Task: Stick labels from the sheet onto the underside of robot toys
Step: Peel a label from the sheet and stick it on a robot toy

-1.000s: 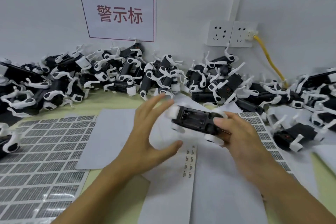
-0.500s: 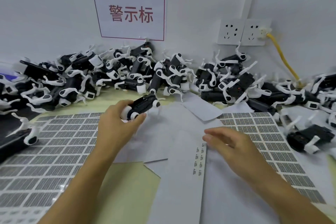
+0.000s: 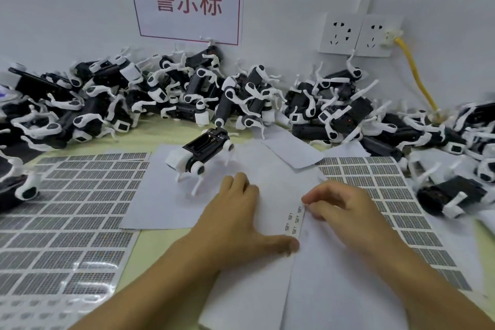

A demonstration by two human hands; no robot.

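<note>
Now the left hand (image 3: 235, 225) lies flat on the white label sheet (image 3: 270, 289), fingers straight, holding it down. It held a toy a moment ago and has let it go. The right hand (image 3: 345, 211) has come to the strip of small labels (image 3: 294, 220), fingertips (image 3: 308, 199) curled at its top edge, maybe picking one. Farther off, the dropped robot toy (image 3: 203, 153) lies belly up. Behind it waits the big toy pile (image 3: 241, 99).
</note>
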